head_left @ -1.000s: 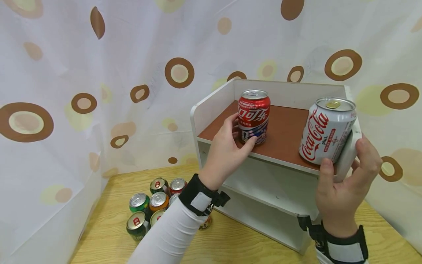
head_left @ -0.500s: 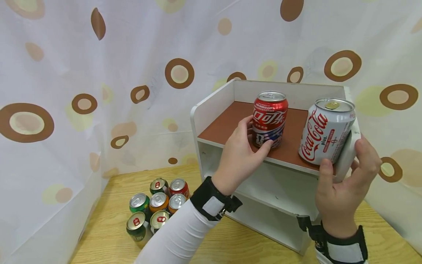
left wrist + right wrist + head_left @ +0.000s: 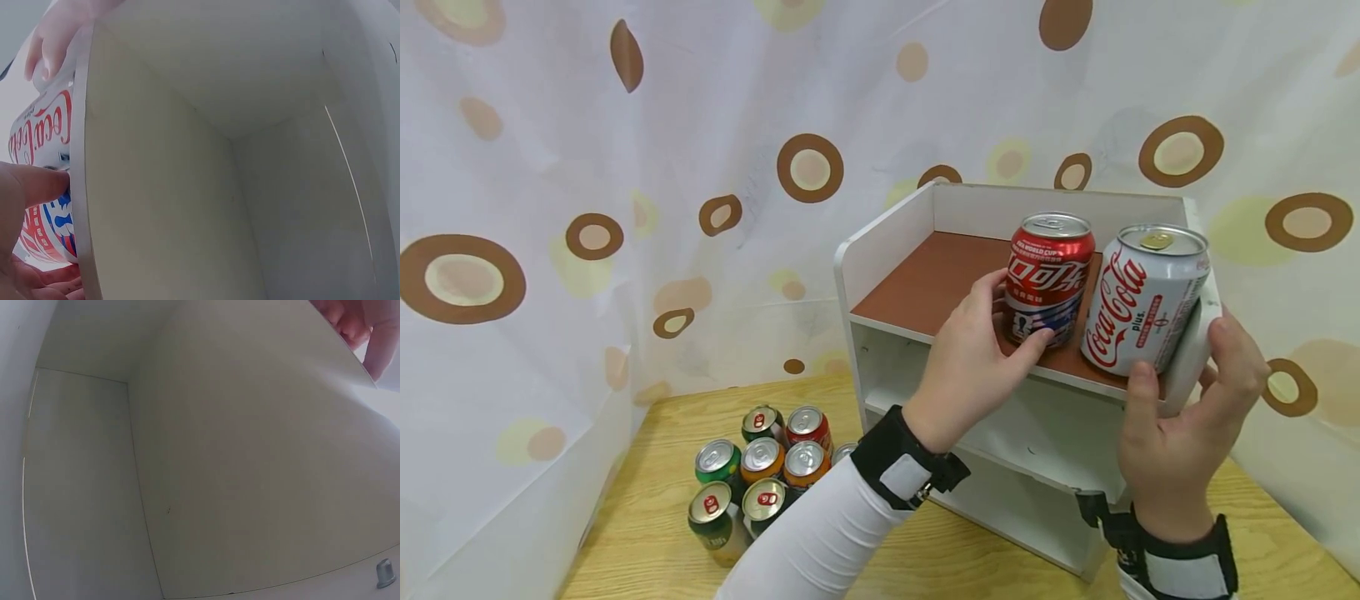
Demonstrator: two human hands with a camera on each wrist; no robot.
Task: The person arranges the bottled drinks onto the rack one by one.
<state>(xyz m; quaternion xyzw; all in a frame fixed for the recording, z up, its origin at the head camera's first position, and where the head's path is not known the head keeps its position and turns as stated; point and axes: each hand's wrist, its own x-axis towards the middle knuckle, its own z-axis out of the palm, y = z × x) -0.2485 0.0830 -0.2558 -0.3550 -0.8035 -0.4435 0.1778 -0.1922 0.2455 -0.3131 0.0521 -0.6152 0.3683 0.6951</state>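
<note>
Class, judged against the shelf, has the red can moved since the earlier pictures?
Yes: the red can moved right along the shelf, away from its left wall, toward the silver can.

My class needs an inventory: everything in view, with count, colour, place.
backdrop: at least one, patterned white and brown, behind
table: one, pale wood, below
shelf unit: one, white with brown top, on table
silver can: one, silver, shelf unit's top right
red can: one, red and blue, left of silver can
table cans: at least eight, mainly green, orange, red, left of shelf unit
fitting: one, grey, low in right wrist view
sleeves: two, white, bottom of head view
wrist straps: two, black and white, wrists
left hand: one, on red can
right hand: one, at shelf unit's right
</note>
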